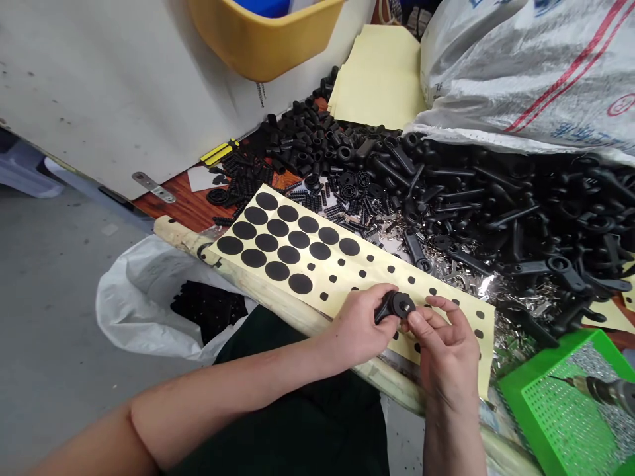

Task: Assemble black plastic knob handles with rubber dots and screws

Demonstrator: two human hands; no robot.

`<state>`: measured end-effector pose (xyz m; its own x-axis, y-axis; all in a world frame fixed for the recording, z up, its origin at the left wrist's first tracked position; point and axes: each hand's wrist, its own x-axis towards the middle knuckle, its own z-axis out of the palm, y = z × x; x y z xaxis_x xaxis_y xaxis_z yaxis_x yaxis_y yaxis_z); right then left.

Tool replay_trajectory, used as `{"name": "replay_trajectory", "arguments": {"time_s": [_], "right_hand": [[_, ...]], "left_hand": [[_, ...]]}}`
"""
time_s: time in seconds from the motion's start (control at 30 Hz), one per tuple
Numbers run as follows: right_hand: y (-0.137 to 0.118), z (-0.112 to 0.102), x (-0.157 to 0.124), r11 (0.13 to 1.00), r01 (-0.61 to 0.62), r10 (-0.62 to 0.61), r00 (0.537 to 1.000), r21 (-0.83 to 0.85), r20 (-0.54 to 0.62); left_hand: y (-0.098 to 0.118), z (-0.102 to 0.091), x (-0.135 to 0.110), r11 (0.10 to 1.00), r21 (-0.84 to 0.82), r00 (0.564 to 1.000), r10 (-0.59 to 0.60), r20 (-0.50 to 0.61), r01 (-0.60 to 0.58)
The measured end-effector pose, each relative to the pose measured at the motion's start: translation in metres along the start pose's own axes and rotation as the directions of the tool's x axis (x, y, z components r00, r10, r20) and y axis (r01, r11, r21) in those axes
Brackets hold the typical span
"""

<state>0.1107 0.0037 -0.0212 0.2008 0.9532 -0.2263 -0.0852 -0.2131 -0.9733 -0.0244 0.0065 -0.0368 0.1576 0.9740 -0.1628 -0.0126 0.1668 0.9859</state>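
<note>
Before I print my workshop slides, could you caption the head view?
Left hand holding a black part, right hand at its edge, over a yellow sheet with black circles.

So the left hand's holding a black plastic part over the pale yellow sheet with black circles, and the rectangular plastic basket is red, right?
No: the head view shows the rectangular plastic basket is bright green, not red. The left hand does hold the black plastic part over the sheet.

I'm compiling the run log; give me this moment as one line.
left hand: holding black plastic round-ended part | right hand: touching its round end | below: pale yellow paper sheet bearing black discs
</note>
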Motion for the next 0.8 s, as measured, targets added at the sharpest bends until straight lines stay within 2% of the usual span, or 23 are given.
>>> {"name": "replay_trajectory", "arguments": {"time_s": [0.47, 0.8], "right_hand": [[-0.0043, -0.0002, 0.0009, 0.997, -0.062, 0.061, 0.997, 0.035, 0.04], [-0.005, 0.0019, 0.0025, 0.999, -0.032, 0.031, 0.998, 0.036, 0.052]], "left_hand": [[-0.0025, 0.0014, 0.0, 1.0, 0.005, 1.0, 0.008, -0.016, -0.008], [-0.0012, 0.0003, -0.0009, 1.0, -0.003, 1.0, 0.013, 0.011, -0.013]]}}
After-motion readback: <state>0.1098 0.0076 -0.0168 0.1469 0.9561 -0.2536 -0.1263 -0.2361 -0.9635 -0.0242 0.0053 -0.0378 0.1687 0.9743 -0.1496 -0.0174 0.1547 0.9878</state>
